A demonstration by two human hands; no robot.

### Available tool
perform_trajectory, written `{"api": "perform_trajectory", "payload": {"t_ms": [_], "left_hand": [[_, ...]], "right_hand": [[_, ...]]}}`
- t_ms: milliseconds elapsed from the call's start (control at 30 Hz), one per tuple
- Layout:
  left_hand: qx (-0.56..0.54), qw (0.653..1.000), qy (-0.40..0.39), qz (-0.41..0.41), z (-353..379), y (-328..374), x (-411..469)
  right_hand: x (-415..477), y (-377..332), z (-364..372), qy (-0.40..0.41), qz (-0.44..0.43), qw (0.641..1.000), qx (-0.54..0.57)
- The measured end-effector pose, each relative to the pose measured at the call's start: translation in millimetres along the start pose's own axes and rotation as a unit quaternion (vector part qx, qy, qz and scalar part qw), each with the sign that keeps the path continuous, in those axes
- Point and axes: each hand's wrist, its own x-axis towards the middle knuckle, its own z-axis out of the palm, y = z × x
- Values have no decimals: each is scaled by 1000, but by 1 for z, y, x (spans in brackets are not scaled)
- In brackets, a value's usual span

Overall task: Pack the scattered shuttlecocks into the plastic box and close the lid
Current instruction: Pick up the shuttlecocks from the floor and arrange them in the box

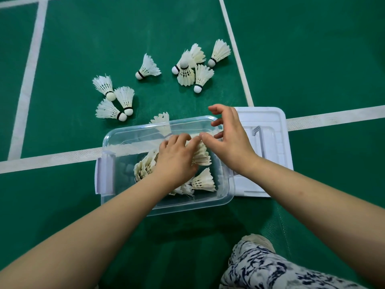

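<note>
Loose shuttlecocks (148, 67) beyond box (133, 130); lid (268, 117) touching its right.

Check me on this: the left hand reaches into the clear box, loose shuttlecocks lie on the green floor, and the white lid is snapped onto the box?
Wrong on one point: the head view shows the white lid lying on the floor beside the open clear box. The rest is right.
</note>
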Motion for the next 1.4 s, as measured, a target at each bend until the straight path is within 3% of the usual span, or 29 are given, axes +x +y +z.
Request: {"api": "perform_trajectory", "payload": {"t_ms": [233,433,667,833,933,1100,1267,1400], "left_hand": [[22,996,-82,-26,16,11,1],[-24,996,-87,-25,16,9,-6],[-78,996,-33,7,-8,-1,-14],[-131,978,165,-6,-30,-31,-15],[-145,962,231,-22,-42,-57,-9],[-148,949,266,-85,-57,-94,3],[-166,938,266,-150,-52,-121,13],[-171,941,247,-156,-44,-130,15]], "right_hand": [[0,3,1,-2,-5,1000,12],[2,4,0,6,-2,1000,28],[15,-6,5,40,-29,998,41],[46,-14,6,68,-57,996,-5],[73,-19,14,54,-70,995,-44],[112,-22,39,-9,-91,991,-93],[145,-5,48,-17,-28,987,-156],[157,6,53,-36,-12,983,-181]]}}
